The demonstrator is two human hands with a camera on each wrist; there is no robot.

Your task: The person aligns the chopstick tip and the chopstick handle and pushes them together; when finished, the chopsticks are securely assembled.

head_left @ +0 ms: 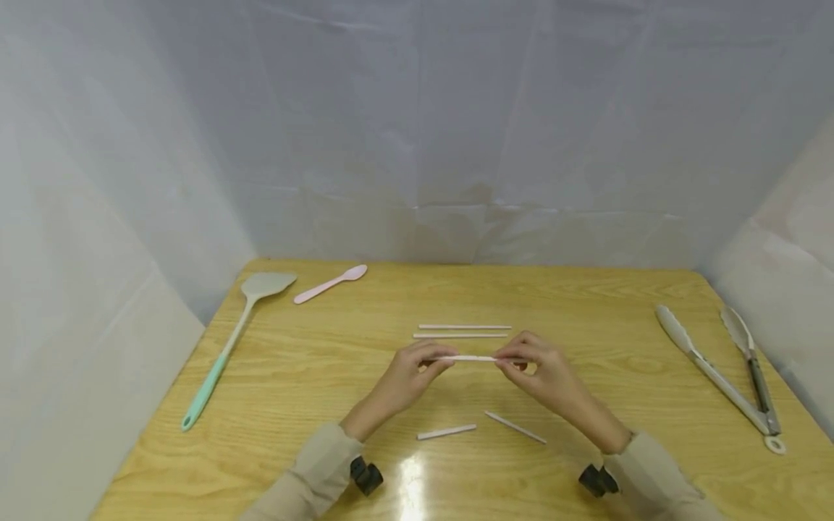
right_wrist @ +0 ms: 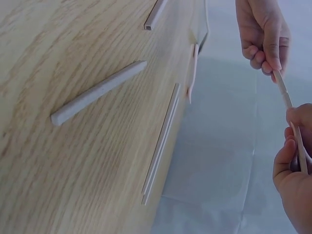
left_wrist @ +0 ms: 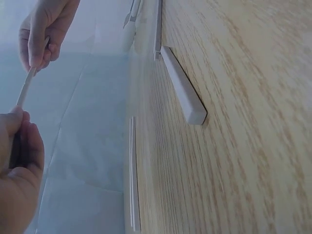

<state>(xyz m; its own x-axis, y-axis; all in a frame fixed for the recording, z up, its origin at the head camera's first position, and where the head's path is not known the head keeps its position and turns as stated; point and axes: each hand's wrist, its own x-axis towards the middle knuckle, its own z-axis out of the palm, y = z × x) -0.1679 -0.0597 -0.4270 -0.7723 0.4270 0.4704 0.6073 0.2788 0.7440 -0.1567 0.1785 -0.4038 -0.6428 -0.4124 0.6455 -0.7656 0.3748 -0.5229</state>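
A thin pale stick is stretched level between both hands above the table. At its left end my left hand pinches it with thumb and fingers; my right hand pinches the right end. In the left wrist view the stick shows between the hands, slightly bent. The right wrist view shows the same stick with a small mark near its middle. Two long sticks lie side by side just beyond the hands. Nearer lie two shorter pieces, one at left, one at right.
On the left of the wooden table lies a spatula with a green handle, and a pink spoon is near the back edge. Metal tongs lie spread at the right. Pale sheeting surrounds the back and sides.
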